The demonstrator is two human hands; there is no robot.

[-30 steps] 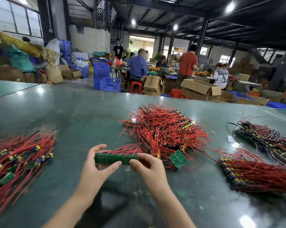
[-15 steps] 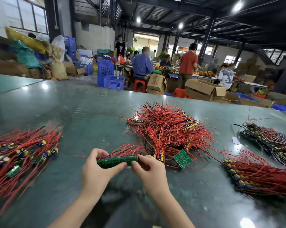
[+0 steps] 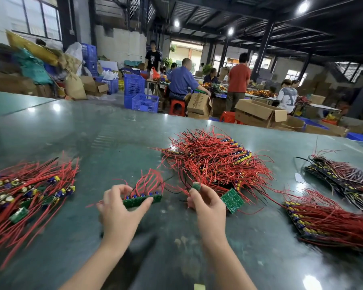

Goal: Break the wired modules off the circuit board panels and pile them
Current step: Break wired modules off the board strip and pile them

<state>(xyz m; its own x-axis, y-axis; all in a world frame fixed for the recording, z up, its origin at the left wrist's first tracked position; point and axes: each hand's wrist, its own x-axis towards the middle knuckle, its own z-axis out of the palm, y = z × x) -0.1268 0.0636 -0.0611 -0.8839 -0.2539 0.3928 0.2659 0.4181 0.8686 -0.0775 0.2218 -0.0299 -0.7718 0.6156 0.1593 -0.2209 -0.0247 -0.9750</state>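
Note:
My left hand (image 3: 120, 208) grips a narrow green circuit board panel (image 3: 143, 200) with blue parts and red wires rising from it, held just above the green table. My right hand (image 3: 205, 203) pinches a small green wired module (image 3: 196, 186), now apart from the panel by a hand's width. A loose green board (image 3: 232, 200) lies just right of my right hand. Behind the hands sits a big heap of red-wired panels (image 3: 214, 160). A pile of separated modules (image 3: 23, 193) with red wires lies at the left.
Two more bundles lie on the right: red-wired panels (image 3: 331, 220) near me and a darker bundle (image 3: 341, 176) behind. The glossy table (image 3: 72, 139) stretches back to its far edge. Beyond it are people, blue crates (image 3: 144, 102) and cardboard boxes (image 3: 258, 114).
Both hands held one whole panel before. Now the right end piece has come off in my right hand, and the hands have moved apart.

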